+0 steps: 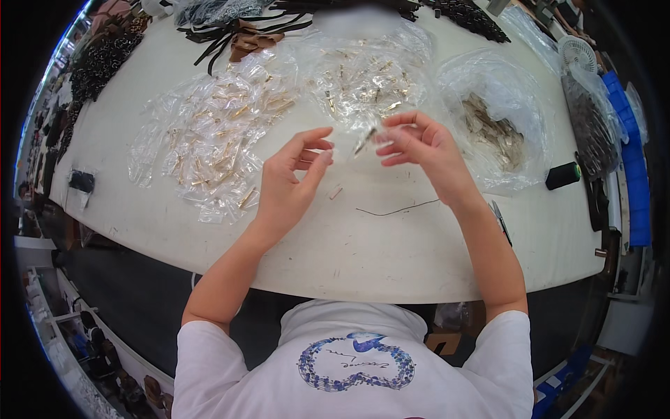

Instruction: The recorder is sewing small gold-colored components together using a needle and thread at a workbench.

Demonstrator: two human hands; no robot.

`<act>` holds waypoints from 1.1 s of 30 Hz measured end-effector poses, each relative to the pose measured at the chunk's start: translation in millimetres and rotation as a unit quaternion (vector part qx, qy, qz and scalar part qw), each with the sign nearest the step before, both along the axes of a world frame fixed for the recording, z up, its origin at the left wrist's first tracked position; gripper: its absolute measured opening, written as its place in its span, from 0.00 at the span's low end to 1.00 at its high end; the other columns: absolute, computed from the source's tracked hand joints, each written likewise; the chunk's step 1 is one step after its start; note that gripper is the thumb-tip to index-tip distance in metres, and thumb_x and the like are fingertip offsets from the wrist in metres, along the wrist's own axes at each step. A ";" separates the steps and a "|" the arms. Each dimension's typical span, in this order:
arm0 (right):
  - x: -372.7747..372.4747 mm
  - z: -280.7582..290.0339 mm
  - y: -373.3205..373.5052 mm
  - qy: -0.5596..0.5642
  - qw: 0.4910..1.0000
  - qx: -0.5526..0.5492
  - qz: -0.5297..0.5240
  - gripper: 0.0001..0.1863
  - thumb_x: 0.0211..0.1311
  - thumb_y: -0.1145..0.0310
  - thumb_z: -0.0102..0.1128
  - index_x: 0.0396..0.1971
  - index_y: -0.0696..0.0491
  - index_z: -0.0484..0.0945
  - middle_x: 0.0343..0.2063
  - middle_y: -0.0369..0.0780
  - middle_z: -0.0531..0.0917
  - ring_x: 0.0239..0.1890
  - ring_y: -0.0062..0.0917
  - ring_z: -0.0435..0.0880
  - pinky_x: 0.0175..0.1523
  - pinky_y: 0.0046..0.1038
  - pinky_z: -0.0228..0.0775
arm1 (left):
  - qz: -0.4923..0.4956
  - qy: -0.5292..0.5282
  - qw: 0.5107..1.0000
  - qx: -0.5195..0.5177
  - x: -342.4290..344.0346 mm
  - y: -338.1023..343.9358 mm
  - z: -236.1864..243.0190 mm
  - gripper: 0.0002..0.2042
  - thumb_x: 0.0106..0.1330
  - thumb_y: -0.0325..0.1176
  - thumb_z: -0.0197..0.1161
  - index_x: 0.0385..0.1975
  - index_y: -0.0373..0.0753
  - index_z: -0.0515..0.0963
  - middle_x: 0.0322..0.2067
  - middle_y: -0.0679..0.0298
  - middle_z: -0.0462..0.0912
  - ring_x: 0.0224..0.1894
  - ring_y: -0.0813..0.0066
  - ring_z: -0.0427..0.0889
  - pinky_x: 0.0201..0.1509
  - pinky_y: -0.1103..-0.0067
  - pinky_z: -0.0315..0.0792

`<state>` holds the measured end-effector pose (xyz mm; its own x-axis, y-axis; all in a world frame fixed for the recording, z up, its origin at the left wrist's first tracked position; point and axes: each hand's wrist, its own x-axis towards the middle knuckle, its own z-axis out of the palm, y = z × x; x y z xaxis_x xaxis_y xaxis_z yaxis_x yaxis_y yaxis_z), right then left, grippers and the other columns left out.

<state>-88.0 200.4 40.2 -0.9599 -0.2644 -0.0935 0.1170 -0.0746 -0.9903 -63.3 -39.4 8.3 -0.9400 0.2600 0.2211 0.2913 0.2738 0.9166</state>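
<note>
Over the middle of the table, my right hand pinches a small clear plastic bag with a slim dark metal piece in it; the fingertips and bag are blurred by motion. Just left of the bag is my left hand, its fingers bent and the index finger apart from the thumb, with nothing visible in it. Left of that hand lies a pile of small clear bags with gold-coloured metal pieces. Beyond both hands is a large clear bag with more small metal pieces on it.
An open plastic bag holds dull brass-coloured pieces at the right. Near it are a black thread spool and scissors. A dark thread lies before my hands. Black straps and brown pieces lie at the back.
</note>
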 end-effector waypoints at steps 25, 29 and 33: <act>65.7 -23.8 -2.6 0.406 0.841 0.359 -0.015 0.07 0.57 0.79 0.63 0.36 0.53 0.82 0.28 0.38 0.85 0.26 0.31 0.79 0.35 0.30 0.69 | 0.342 0.130 0.918 -0.152 -37.8 -107.8 8.7 0.05 0.58 0.28 0.68 0.30 0.33 0.82 0.34 0.59 0.85 0.40 0.69 0.83 0.48 0.75 0.75; 63.9 -25.7 1.1 0.422 0.834 0.355 -0.010 0.07 0.57 0.79 0.63 0.35 0.54 0.82 0.26 0.38 0.84 0.25 0.31 0.79 0.35 0.30 0.68 | 0.370 0.132 0.919 -0.019 -29.0 -114.9 31.1 0.03 0.63 0.27 0.65 0.32 0.34 0.81 0.30 0.63 0.85 0.35 0.79 0.84 0.41 0.82 0.76; 64.8 -23.8 1.0 0.427 0.834 0.349 -0.013 0.07 0.56 0.79 0.63 0.35 0.54 0.82 0.25 0.38 0.84 0.25 0.31 0.79 0.36 0.30 0.68 | 0.395 0.146 0.896 -0.138 -22.7 -110.3 43.8 0.04 0.65 0.28 0.65 0.36 0.36 0.81 0.32 0.63 0.86 0.35 0.80 0.84 0.38 0.83 0.75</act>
